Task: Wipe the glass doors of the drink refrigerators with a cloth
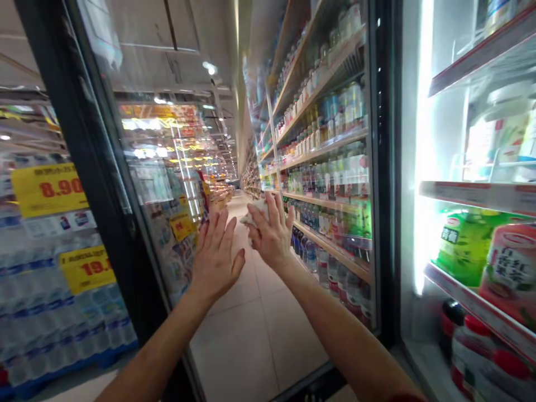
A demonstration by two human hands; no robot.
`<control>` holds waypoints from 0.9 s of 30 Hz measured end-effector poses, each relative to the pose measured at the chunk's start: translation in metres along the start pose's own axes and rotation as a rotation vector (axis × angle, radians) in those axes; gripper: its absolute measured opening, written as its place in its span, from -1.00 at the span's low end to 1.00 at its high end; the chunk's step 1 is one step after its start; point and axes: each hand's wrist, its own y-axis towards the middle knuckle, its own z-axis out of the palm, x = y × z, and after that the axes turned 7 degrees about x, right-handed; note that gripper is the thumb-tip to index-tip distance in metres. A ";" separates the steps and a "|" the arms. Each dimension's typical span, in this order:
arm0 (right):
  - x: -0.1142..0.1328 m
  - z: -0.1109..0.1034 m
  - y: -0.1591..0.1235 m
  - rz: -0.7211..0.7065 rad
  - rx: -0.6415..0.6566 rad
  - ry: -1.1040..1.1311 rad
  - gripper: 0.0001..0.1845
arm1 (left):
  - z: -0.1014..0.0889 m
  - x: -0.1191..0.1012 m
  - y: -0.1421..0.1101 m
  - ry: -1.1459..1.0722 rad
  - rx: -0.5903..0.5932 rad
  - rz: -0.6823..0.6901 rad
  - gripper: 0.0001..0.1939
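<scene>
An open glass fridge door stands in front of me, framed in black. My left hand lies flat on the glass with fingers stretched out and holds nothing. Beside it my right hand presses a small white cloth against the same glass, fingers extended over it. Through the pane I see the shop aisle and shelves of bottled drinks.
On the right the lit fridge interior holds shelves with green and pink drink cartons and red-capped bottles below. At left stand stacked water bottle packs with yellow price signs. Beige floor tiles run down the aisle.
</scene>
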 end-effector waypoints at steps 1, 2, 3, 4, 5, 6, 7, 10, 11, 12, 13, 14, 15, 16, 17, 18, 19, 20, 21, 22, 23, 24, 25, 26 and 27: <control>-0.021 -0.004 0.000 -0.024 0.001 -0.031 -0.56 | 0.002 -0.001 -0.002 0.011 -0.007 -0.011 -0.28; -0.048 -0.009 -0.001 0.002 -0.002 -0.060 -0.56 | 0.003 -0.002 -0.003 0.026 -0.016 -0.022 -0.28; -0.077 -0.016 -0.002 0.119 -0.022 -0.088 -0.56 | 0.005 -0.004 -0.003 0.040 -0.025 -0.033 -0.29; -0.107 -0.023 -0.002 0.270 -0.062 -0.106 -0.55 | 0.006 -0.005 -0.003 0.053 -0.032 -0.044 -0.29; -0.135 -0.030 -0.002 0.441 -0.096 -0.104 -0.53 | 0.007 -0.007 -0.003 0.062 -0.039 -0.054 -0.30; -0.157 -0.036 -0.001 0.638 -0.150 -0.082 -0.51 | 0.008 -0.009 -0.003 0.069 -0.045 -0.067 -0.30; -0.170 -0.039 -0.001 0.802 -0.207 -0.052 -0.49 | 0.009 -0.011 -0.002 0.073 -0.050 -0.081 -0.30; -0.157 -0.034 -0.005 0.710 -0.211 -0.023 -0.45 | 0.011 -0.013 -0.001 0.069 -0.061 -0.111 -0.31; -0.140 -0.028 -0.009 0.519 -0.160 -0.035 -0.44 | 0.011 -0.013 -0.002 0.063 -0.066 -0.114 -0.32; -0.122 -0.022 -0.013 0.333 -0.109 -0.045 -0.43 | 0.012 -0.013 -0.002 0.056 -0.071 -0.112 -0.33; -0.106 -0.016 -0.017 0.143 -0.029 -0.050 -0.43 | 0.012 -0.012 -0.003 0.047 -0.077 -0.107 -0.33; -0.096 -0.013 -0.020 -0.030 0.046 -0.056 -0.43 | 0.012 -0.011 -0.003 0.038 -0.080 -0.100 -0.33; -0.094 -0.012 -0.022 -0.145 0.101 -0.065 -0.44 | 0.012 -0.011 -0.004 0.030 -0.084 -0.094 -0.33; -0.100 -0.014 -0.022 -0.195 0.131 -0.078 -0.45 | 0.012 -0.010 -0.004 0.024 -0.087 -0.089 -0.33; -0.114 -0.018 -0.020 -0.173 0.132 -0.097 -0.46 | 0.012 -0.010 -0.005 0.020 -0.087 -0.085 -0.33; -0.132 -0.023 -0.016 -0.076 0.101 -0.117 -0.46 | 0.012 -0.011 -0.005 0.020 -0.085 -0.086 -0.33; -0.151 -0.028 -0.011 0.068 0.045 -0.132 -0.46 | 0.011 -0.012 -0.005 0.023 -0.084 -0.096 -0.33; -0.167 -0.032 -0.006 0.239 -0.026 -0.132 -0.46 | 0.012 -0.014 -0.005 0.028 -0.082 -0.110 -0.34; -0.178 -0.035 -0.001 0.388 -0.098 -0.126 -0.45 | 0.012 -0.017 -0.005 0.033 -0.083 -0.126 -0.34; -0.182 -0.036 0.001 0.490 -0.155 -0.115 -0.45 | 0.013 -0.020 -0.006 0.038 -0.084 -0.140 -0.34; -0.178 -0.035 0.002 0.525 -0.187 -0.107 -0.44 | 0.015 -0.023 -0.008 0.042 -0.088 -0.149 -0.34; -0.168 -0.032 0.000 0.484 -0.186 -0.104 -0.44 | 0.017 -0.026 -0.010 0.045 -0.091 -0.152 -0.34; -0.155 -0.028 -0.005 0.369 -0.145 -0.108 -0.43 | 0.019 -0.029 -0.014 0.045 -0.093 -0.149 -0.34; -0.141 -0.024 -0.012 0.204 -0.078 -0.116 -0.43 | 0.021 -0.031 -0.017 0.043 -0.094 -0.143 -0.35; -0.131 -0.021 -0.019 0.013 0.010 -0.120 -0.44 | 0.023 -0.033 -0.021 0.040 -0.092 -0.137 -0.36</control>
